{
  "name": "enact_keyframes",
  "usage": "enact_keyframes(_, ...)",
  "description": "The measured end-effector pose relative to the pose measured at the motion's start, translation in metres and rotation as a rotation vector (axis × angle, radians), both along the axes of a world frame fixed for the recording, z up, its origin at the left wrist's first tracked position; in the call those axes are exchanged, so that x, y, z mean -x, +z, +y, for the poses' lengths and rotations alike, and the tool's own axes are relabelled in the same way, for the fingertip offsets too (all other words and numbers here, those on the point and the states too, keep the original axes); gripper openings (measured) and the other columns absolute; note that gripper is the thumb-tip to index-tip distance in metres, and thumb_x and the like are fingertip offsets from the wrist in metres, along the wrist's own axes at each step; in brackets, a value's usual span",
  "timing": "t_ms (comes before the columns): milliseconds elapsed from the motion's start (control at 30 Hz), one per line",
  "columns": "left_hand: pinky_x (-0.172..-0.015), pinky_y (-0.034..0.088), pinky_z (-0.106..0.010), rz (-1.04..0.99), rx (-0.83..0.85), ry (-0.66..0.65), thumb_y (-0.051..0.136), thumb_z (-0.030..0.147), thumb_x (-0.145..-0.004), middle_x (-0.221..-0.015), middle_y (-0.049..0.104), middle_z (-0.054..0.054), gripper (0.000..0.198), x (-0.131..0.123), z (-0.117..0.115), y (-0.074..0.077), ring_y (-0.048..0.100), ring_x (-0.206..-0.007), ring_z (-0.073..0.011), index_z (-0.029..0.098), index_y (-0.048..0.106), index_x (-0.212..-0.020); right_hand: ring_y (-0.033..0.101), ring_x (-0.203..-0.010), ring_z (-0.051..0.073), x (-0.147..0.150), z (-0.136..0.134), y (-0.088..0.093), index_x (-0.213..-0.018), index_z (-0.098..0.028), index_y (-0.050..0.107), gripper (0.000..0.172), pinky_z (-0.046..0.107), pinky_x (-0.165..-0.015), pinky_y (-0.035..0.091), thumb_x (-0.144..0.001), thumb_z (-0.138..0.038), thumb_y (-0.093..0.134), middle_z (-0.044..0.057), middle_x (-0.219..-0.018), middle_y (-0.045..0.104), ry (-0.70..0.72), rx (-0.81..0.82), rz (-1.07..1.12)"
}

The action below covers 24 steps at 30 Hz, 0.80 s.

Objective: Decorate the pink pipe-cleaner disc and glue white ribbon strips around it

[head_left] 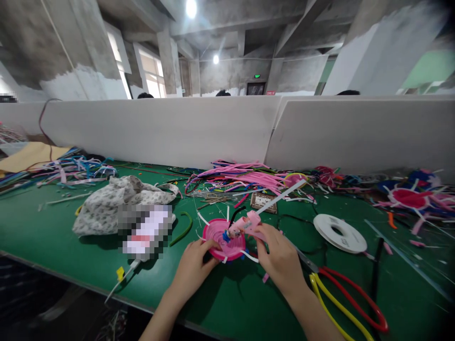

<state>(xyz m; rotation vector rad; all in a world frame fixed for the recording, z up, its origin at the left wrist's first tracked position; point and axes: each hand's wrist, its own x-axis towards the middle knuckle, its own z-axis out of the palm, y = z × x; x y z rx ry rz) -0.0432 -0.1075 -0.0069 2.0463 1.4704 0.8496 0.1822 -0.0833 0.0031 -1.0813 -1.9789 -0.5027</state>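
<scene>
My left hand grips the near left rim of a shallow round pink piece, its thumb inside and its fingers under the edge. White strips stick out around the piece, and a black strip stands up at its far side. My right hand is closed around a small pink glue gun. A long whitish glue stick juts from its back toward the upper right. The gun's blue tip points down into the pink piece; whether it touches is unclear.
Scissors with red and yellow handles lie by my right forearm, near a white spool. On the left are a charging phone and a patterned cloth. Pink strips lie before the white partition.
</scene>
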Motion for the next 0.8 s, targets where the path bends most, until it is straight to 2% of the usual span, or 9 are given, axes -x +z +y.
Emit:
enact_keyframes(467,-0.086,0.037,-0.035,-0.079,-0.047,0.034,0.058,0.018,-0.078,-0.095,0.066,0.0,0.018,-0.004,-0.004,-0.01,0.056,-0.093,-0.0215,0.027,0.064,-0.093,0.057,-0.094,0.024,0.003,-0.003,0.008,-0.105,-0.014,0.055,0.025,0.037,-0.079,0.05,-0.081,-0.013,0.055,0.012,-0.101,0.06,-0.001,0.008,-0.069)
enact_keyframes(800,-0.089,0.036,-0.037,-0.071,-0.048,0.031,0.058,0.017,-0.078,-0.097,0.066,-0.001,0.02,-0.004,-0.004,-0.01,0.056,-0.095,-0.022,0.027,0.063,-0.094,0.053,-0.094,0.025,0.005,-0.004,0.012,-0.1,-0.013,0.056,0.022,0.039,-0.08,0.049,-0.08,-0.005,0.051,0.012,-0.097,0.059,0.039,0.011,-0.053)
